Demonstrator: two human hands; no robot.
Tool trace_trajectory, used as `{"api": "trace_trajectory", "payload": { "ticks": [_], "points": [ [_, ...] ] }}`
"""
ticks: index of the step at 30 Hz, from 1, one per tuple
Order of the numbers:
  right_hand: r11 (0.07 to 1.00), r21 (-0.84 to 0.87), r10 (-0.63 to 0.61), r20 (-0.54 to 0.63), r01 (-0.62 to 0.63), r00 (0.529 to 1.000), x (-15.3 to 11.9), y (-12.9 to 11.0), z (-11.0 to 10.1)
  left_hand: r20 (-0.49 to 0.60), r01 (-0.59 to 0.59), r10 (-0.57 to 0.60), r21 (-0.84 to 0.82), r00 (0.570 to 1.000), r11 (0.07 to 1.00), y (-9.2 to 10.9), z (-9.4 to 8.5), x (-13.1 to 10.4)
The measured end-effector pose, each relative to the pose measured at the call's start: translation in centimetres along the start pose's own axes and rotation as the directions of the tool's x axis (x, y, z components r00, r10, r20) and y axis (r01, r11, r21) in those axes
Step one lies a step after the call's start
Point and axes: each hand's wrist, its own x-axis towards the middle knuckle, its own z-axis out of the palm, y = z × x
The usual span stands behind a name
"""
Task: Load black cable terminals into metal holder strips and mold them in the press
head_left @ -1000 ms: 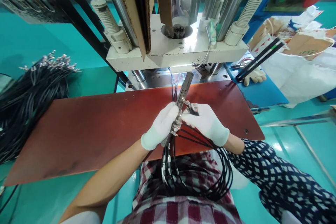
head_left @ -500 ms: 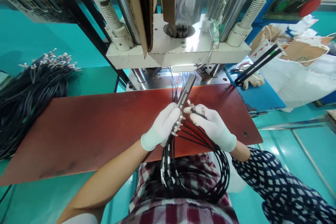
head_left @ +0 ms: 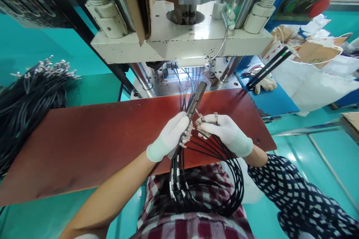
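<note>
One gray bar (head_left: 199, 92) is slanting across the middle of my head view, above the red-brown board (head_left: 112, 130), its upper end pointing toward the press (head_left: 182, 46) and its lower end toward the plaid cloth (head_left: 190, 227). With the left hand (head_left: 170, 131), gloved in white, I am grasping the bar near its middle, the thumb lying along it. With the right hand (head_left: 226, 130), likewise gloved, I am pinching cable ends just beside the bar; small metal tips are showing around the fingers. How many ends I am holding there, and whether the nearest tip is touching the bar, I cannot tell.

Several connectors (head_left: 183, 142) are sitting in a row along the bar, just below the left thumb. From them the black cables (head_left: 238, 183) are running rightward under the right hand, looping down over the cloth and rising again below the bar. Behind the bar, thin wires (head_left: 182, 95) are trailing out of the press onto the board.

At far left, a heap (head_left: 36, 108) of black cables is lying with its metal ends facing away. At right, dark rods (head_left: 269, 67) are leaning above a blue table (head_left: 283, 101), a spare glove (head_left: 266, 84) is resting near them, and a white bag (head_left: 316, 86) is holding paper scraps. A red button (head_left: 319, 8) is standing out at upper right.
</note>
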Motion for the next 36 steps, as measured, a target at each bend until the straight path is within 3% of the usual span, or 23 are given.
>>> {"api": "trace_trajectory", "payload": {
  "ticks": [10, 17, 22, 28, 33, 36],
  "points": [
    [0.995, -0.075, 0.077, 0.059, -0.072, 0.995, 0.9, -0.2, -0.6, 0.014, 0.001, -0.001, -0.011, 1.0, 1.0, -0.6, -0.3, 0.3],
    [0.994, -0.081, -0.08, -0.167, 0.068, 0.983, 1.2, -0.2, 1.2, 0.016, -0.063, 0.062, 0.132, 0.998, 0.989, -0.4, -0.4, 0.3],
    [0.995, 0.035, -0.079, -0.211, 0.088, 0.974, 1.1, -0.3, 2.0, 0.029, -0.077, 0.073, 0.154, 0.997, 0.985, -0.4, -0.3, 0.2],
    [0.994, 0.043, -0.092, -0.219, 0.104, 0.971, 1.1, -0.2, 1.9, -0.025, -0.103, 0.117, 0.327, 0.993, 0.94, -0.7, -0.2, 0.1],
    [0.991, 0.105, -0.067, -0.145, 0.083, 0.987, 1.2, 0.1, 1.4, 0.06, 0.066, -0.065, -0.016, 0.996, 0.998, -0.9, 0.0, 0.1],
    [0.993, 0.092, -0.058, -0.143, 0.072, 0.988, 1.2, 0.1, 1.4, 0.057, 0.08, -0.075, -0.08, 0.996, 0.994, -0.8, 0.0, 0.1]
  ]
}}
